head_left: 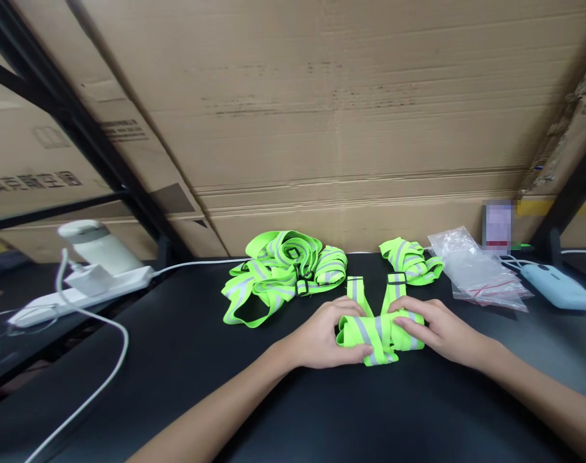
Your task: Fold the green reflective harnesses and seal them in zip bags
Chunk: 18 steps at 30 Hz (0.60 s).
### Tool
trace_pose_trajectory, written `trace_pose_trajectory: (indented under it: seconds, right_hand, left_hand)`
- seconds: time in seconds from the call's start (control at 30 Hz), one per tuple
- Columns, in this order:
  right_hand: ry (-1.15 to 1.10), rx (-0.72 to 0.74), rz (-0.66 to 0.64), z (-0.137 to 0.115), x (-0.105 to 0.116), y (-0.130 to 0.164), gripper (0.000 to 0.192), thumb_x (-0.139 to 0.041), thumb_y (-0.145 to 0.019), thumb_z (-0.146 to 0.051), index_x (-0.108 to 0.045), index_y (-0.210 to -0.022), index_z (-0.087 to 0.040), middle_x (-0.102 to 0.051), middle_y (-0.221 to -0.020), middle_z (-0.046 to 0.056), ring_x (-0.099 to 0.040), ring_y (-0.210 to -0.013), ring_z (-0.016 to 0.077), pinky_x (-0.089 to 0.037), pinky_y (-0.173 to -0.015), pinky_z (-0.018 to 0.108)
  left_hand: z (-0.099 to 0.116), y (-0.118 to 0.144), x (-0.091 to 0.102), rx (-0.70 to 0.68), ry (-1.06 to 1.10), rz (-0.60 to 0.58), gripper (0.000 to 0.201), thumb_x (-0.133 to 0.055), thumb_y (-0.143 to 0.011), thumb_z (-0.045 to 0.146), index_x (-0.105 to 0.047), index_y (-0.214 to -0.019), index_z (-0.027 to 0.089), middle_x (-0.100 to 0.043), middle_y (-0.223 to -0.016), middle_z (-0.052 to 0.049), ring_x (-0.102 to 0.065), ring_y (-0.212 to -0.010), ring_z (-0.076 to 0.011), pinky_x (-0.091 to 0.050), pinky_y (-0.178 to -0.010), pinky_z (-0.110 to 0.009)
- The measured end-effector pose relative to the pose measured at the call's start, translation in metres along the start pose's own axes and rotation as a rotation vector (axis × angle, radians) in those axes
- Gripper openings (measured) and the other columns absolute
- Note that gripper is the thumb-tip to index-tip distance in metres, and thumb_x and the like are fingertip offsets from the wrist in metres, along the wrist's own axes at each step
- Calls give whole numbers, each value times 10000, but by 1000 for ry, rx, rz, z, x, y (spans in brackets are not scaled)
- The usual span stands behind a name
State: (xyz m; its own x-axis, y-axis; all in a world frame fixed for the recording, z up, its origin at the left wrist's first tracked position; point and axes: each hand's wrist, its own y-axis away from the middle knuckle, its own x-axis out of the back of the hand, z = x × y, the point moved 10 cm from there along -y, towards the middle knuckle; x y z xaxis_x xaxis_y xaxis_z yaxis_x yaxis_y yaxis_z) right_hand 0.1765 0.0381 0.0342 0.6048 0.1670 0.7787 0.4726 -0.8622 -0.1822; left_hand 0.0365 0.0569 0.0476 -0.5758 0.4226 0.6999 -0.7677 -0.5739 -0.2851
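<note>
A neon-green reflective strap bundle [380, 334] with grey stripes lies rolled on the black table. My left hand [326, 334] grips its left end, thumb in front and fingers behind. On the right end, my right hand [430, 328] holds the roll between thumb and fingers. Two strap ends stick out beyond the roll, one with a black buckle [396, 278]. Farther back on the left sits a larger heap of the same green straps [283, 270]. A smaller folded green strap [411, 260] lies behind my right hand.
Clear zip bags [476, 267] and a light-blue device [558, 286] lie at the right. At the left are a white power strip [85, 296], its cable [114, 366] and a white bottle [100, 247]. Cardboard [341, 128] walls the back; black metal posts [139, 206] stand at the sides.
</note>
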Motion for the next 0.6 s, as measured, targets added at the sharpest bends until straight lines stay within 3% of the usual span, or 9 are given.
trace_pose_trajectory:
  seconds: [0.1, 0.2, 0.3, 0.43, 0.5, 0.6]
  right_hand:
    - [41, 99, 74, -9, 4, -1, 287, -434, -1075, -390, -659, -1102, -214, -691, -962, 45, -652, -865, 197, -489, -774, 303]
    - [55, 168, 124, -17, 3, 1, 287, -417, -1079, -321, -645, -1203, -199, -675, -1138, 92, -645, -1053, 226, -499, -918, 348]
    - [83, 204, 122, -23, -2, 2, 366, -363, -1072, -240, -561, -1376, -189, -654, -1175, 117, -640, -1060, 234, -520, -904, 372]
    - [98, 200, 67, -28, -8, 1, 371, -354, -1052, -211, -610, -1321, -214, -661, -1057, 91, -639, -949, 224, -529, -813, 359]
    - [76, 195, 40, -30, -9, 2, 356, -360, -1061, -241, -621, -1302, -216, -682, -1045, 80, -642, -941, 220, -520, -826, 355]
    - [43, 206, -21, -31, -13, 4, 378, -330, -1074, -281, -626, -1298, -210, -708, -1072, 80, -658, -963, 220, -509, -857, 348]
  left_hand:
    - [-5, 0, -1, 34, 2, 1, 215, -774, -755, 313, -683, -896, 178, -693, -969, -53, -634, -927, -223, -502, -869, -338]
    - [-10, 0, 0, 72, -1, 4, 257, -772, -752, 331, -689, -941, 179, -678, -979, -54, -628, -939, -228, -502, -870, -342]
    - [-7, 0, 0, 65, -2, 7, 245, -774, -755, 346, -680, -910, 182, -665, -974, -54, -612, -962, -233, -498, -873, -339]
    - [-2, 0, 1, 29, 46, -22, 290, -763, -794, 443, -683, -878, 178, -668, -966, -63, -616, -928, -228, -496, -861, -339]
    - [-3, -1, -1, 21, 155, -55, 400, -631, -896, 562, -703, -877, 169, -689, -966, -80, -631, -906, -231, -500, -862, -354]
    - [-21, -2, -3, 123, 409, -53, 706, -223, -1042, 607, -747, -888, 160, -731, -955, -103, -660, -897, -232, -508, -873, -375]
